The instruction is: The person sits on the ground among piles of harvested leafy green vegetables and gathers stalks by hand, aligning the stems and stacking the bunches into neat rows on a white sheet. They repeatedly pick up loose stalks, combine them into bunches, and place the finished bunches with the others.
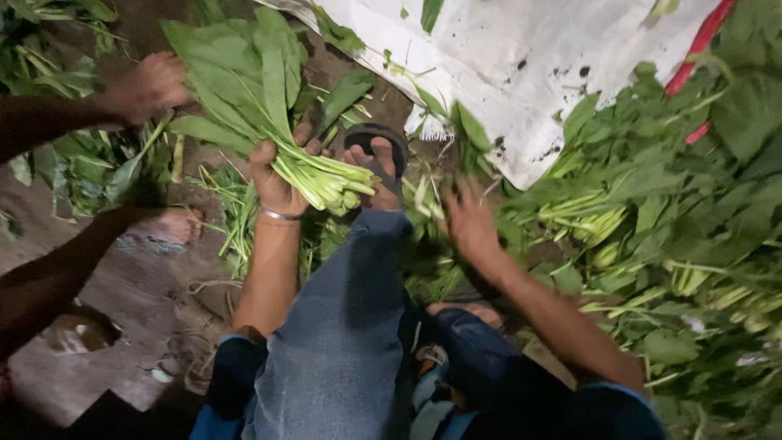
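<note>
White sack (521,57), red strip (700,41), co-worker's hand (151,85), sandal (376,138).

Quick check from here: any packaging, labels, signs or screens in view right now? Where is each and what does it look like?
White woven sack: spread flat on the ground at the top centre, pale with dark soil specks and a frayed edge, red strip along its right side.
No labels, signs or screens are visible; the rest is leafy greens, including the bunch in the left hand.
</note>
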